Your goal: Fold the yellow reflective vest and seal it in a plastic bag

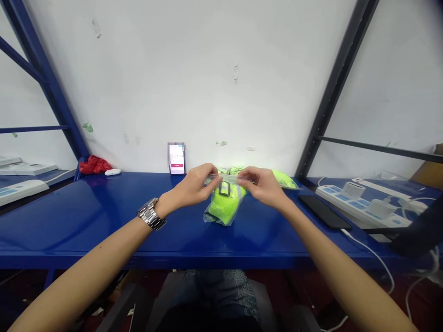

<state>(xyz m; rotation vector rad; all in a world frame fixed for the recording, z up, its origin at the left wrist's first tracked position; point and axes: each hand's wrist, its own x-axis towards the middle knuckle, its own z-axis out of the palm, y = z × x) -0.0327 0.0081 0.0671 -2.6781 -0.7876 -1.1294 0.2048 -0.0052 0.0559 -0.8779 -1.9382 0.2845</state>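
Note:
A clear plastic zip bag (228, 222) holds a folded neon-yellow item (223, 207) with a silvery strip and a dark square buckle-like piece (224, 188). My left hand (199, 184), with a metal watch (151, 214) on its wrist, pinches the left end of the bag's top edge. At the right end of that edge, my right hand (263, 185) has its thumb and fingers closed on the plastic. The bag hangs toward me over the blue shelf. Behind my hands lie more neon-yellow packs (285, 179), partly hidden.
A lit phone (177, 159) leans on the white wall. Red crumpled plastic (94, 165) and a small white case (112, 172) sit at the back left. On the right are a dark phone (324, 212) with a cable and a power strip (360, 205). Metal posts (332, 92) flank the blue shelf (166, 251).

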